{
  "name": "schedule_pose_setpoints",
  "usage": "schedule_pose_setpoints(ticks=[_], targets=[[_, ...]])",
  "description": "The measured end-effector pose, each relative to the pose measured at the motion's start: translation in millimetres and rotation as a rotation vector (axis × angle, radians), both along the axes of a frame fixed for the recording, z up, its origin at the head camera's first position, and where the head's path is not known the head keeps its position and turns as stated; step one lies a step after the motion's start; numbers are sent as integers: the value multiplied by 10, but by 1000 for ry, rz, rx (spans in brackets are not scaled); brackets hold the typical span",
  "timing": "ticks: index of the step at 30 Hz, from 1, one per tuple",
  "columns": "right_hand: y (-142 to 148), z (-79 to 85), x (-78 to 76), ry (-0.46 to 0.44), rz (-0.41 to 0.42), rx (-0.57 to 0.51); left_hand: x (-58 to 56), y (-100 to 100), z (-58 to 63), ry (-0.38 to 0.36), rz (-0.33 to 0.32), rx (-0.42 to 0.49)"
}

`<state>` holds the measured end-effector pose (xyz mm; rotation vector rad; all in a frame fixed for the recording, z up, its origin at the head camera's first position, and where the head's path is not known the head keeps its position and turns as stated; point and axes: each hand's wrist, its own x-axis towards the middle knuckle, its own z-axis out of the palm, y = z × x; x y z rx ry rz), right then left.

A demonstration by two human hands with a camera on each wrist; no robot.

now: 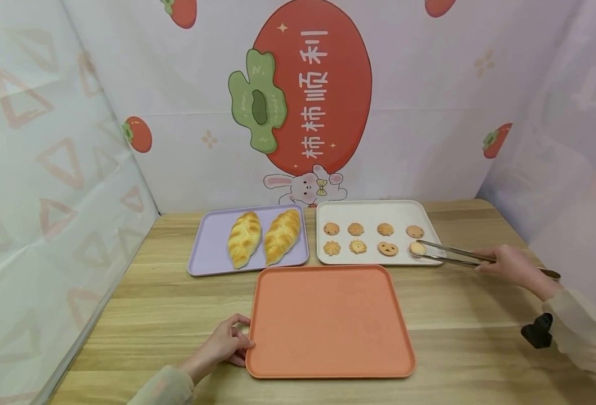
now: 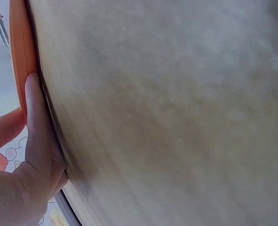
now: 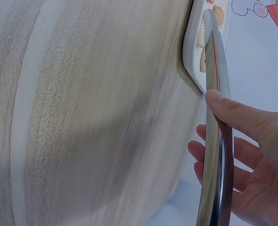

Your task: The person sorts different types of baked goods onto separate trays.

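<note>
My right hand (image 1: pixel 512 270) holds metal tongs (image 3: pixel 216 141), thumb on one side and fingers on the other. The tongs reach left over the white tray (image 1: pixel 368 209), their tips at either side of a pale round cookie (image 1: pixel 417 249) at its front right. On that tray lie several other cookies in two rows, including a pretzel-shaped cookie (image 1: pixel 388 248) and a swirled cookie (image 1: pixel 385 229). My left hand (image 1: pixel 225 341) touches the left rim of an orange tray (image 1: pixel 330 320) with thumb and index finger; the other fingers rest beside it on the table.
A lilac tray (image 1: pixel 207 244) with two braided breads, one bread (image 1: pixel 244 239) left of the other bread (image 1: pixel 282 236), stands at the back left. All three trays lie on a wooden table (image 1: pixel 166 298). Printed cloth walls (image 1: pixel 419 140) close off the back and sides.
</note>
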<state>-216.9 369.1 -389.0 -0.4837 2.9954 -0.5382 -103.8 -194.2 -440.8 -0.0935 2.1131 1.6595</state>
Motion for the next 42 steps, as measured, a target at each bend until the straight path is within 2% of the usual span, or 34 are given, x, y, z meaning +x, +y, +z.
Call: schedule_pose_setpoints(ticks=[27, 36, 42], targets=[[-17, -62, -10, 36, -17, -33, 1, -3, 1, 9, -5, -1], [-12, -71, 90, 43, -32, -63, -1, -6, -3, 4, -2, 2], [-23, -87, 191, 35, -25, -126, 1, -4, 10, 2, -5, -1]])
